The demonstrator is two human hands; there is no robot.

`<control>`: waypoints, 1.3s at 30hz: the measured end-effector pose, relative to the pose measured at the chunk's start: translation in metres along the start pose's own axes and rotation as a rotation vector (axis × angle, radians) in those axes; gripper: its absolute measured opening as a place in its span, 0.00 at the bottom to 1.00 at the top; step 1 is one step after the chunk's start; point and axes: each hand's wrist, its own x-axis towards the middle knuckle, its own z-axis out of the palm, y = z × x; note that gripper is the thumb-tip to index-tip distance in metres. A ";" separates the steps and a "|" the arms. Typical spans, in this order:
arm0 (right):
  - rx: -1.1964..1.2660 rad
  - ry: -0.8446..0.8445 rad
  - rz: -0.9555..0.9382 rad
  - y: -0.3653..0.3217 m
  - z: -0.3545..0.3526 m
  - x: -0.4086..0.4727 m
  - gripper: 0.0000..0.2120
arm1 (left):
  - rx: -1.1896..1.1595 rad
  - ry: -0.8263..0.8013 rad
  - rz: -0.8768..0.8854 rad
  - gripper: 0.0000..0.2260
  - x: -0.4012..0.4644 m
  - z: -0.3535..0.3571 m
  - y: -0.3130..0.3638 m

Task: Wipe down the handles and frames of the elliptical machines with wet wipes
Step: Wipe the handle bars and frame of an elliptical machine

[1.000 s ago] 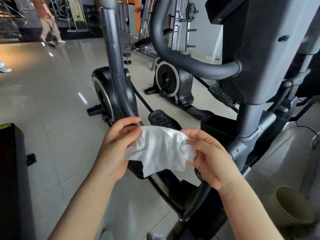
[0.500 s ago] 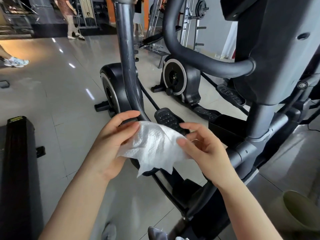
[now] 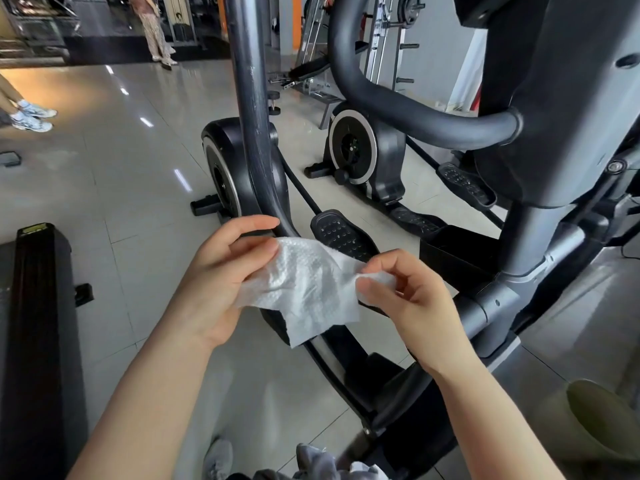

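In front of the elliptical's upright bar (image 3: 249, 109), both hands pinch a wet wipe (image 3: 304, 289), left hand (image 3: 221, 278) and right hand (image 3: 405, 299) spreading it; wiping looks not yet begun.

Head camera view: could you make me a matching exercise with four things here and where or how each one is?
Things:
1. wet wipe
2. foot pedal
3. curved handlebar
4. upright arm

States:
A. black, studded, just behind the wipe
B. white, crumpled, held by both hands
C. tall dark bar rising out of the top of the view
D. padded tube joining the console column

Pairs: 1-B, 2-A, 3-D, 4-C
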 end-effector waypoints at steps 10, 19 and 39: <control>0.544 0.000 0.289 -0.016 -0.006 0.010 0.07 | 0.332 -0.172 0.183 0.13 0.006 -0.022 0.005; 0.321 0.015 0.161 -0.015 0.019 0.029 0.06 | 0.180 0.069 -0.002 0.16 0.014 0.052 -0.035; 0.504 -0.240 0.499 0.026 0.005 0.020 0.17 | 0.289 -0.115 0.166 0.10 0.008 0.020 -0.043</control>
